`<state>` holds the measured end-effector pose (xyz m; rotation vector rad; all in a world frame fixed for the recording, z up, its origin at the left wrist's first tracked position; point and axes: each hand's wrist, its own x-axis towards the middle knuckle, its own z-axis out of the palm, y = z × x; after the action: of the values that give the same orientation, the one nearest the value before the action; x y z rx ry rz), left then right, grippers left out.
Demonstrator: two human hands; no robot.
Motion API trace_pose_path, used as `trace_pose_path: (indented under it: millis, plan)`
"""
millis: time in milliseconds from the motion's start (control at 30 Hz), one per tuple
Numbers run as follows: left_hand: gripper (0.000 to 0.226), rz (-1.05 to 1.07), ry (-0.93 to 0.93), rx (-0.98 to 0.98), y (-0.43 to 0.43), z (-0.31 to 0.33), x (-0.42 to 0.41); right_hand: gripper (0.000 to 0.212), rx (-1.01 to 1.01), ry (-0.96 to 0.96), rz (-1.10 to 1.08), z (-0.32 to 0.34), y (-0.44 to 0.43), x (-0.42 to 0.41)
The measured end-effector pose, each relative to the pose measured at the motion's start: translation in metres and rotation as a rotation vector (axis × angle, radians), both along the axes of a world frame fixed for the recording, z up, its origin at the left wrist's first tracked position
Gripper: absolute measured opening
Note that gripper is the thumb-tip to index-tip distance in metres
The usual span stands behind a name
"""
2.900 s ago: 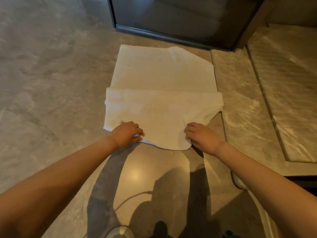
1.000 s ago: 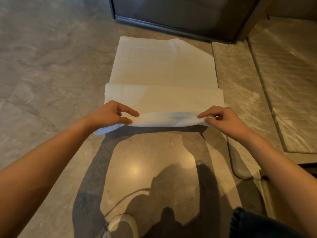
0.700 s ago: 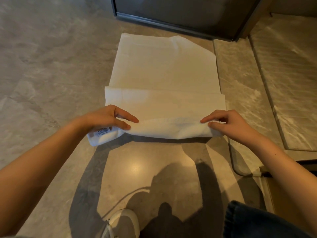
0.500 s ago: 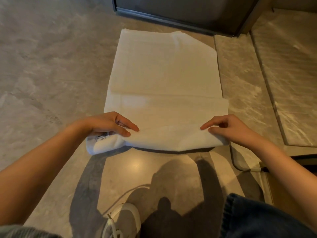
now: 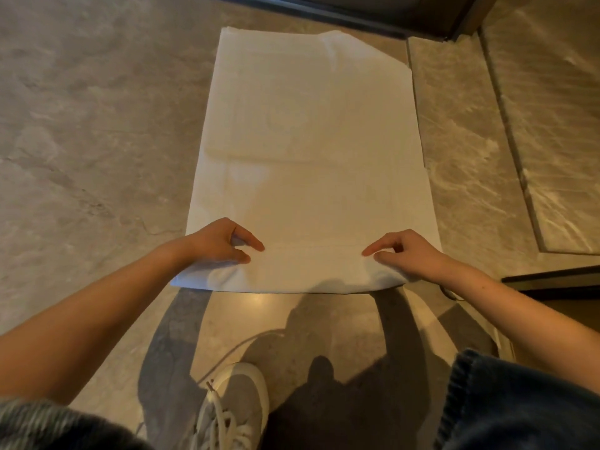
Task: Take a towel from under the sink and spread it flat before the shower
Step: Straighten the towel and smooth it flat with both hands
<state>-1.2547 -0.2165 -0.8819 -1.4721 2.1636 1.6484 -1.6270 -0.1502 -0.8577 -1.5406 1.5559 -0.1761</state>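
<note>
A white towel (image 5: 311,151) lies stretched out on the stone floor, its far edge close to the dark shower threshold (image 5: 311,13). Its far right corner is folded under or cut at a slant. My left hand (image 5: 220,243) pinches the towel's near left corner between thumb and fingers. My right hand (image 5: 406,251) pinches the near right corner the same way. The near edge is lifted slightly off the floor, with a thin shadow under it.
Marble floor tiles (image 5: 81,125) surround the towel. A raised stone step (image 5: 552,125) runs along the right. A dark cabinet edge (image 5: 552,280) sits at the right. My white sneaker (image 5: 233,404) and denim-clad knee (image 5: 519,404) are just behind the towel's near edge.
Both hands unfolded the doubled near half and pulled it back toward me. The towel now lies in a single long layer, where a second ago a fold lay across it.
</note>
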Motion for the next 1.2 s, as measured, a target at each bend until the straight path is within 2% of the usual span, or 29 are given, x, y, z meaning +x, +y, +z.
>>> trace_pose_path:
  millis: [200, 533, 700, 800, 833, 933, 1000, 1100, 1200]
  plan:
    - [0.035, -0.047, -0.036, -0.063, 0.000, -0.002, 0.001, 0.020, 0.025, -0.006, 0.170, 0.008, -0.011, -0.011]
    - [0.032, -0.027, -0.008, 0.089, 0.020, -0.006, 0.014, 0.022, -0.005, -0.090, 0.162, -0.004, 0.031, -0.008]
    - [0.032, -0.028, -0.006, 0.078, 0.038, -0.004, 0.011, 0.026, -0.026, 0.020, 0.182, -0.016, 0.066, -0.007]
    - [0.032, -0.108, -0.003, 0.083, 0.045, -0.003, 0.010, 0.004, -0.103, 0.089, 0.456, -0.019, 0.075, -0.007]
    - [0.032, -0.148, 0.006, 0.089, 0.049, -0.003, 0.010, 0.002, -0.143, 0.106, 0.570, -0.019, 0.077, -0.007]
    - [0.034, -0.247, -0.009, 0.109, 0.065, -0.005, 0.009, 0.011, -0.289, 0.232, 0.797, -0.019, 0.086, -0.008]
    - [0.029, -0.257, -0.007, 0.155, 0.073, -0.006, 0.009, 0.025, -0.282, 0.319, 0.858, -0.015, 0.091, -0.005]
    - [0.024, -0.187, 0.068, 0.196, 0.070, 0.002, 0.006, 0.038, -0.305, 0.270, 0.772, -0.005, 0.085, 0.008]
    - [0.023, -0.042, 0.121, -0.132, 0.061, 0.007, -0.007, 0.037, -0.455, 0.168, 0.439, -0.006, 0.061, 0.042]
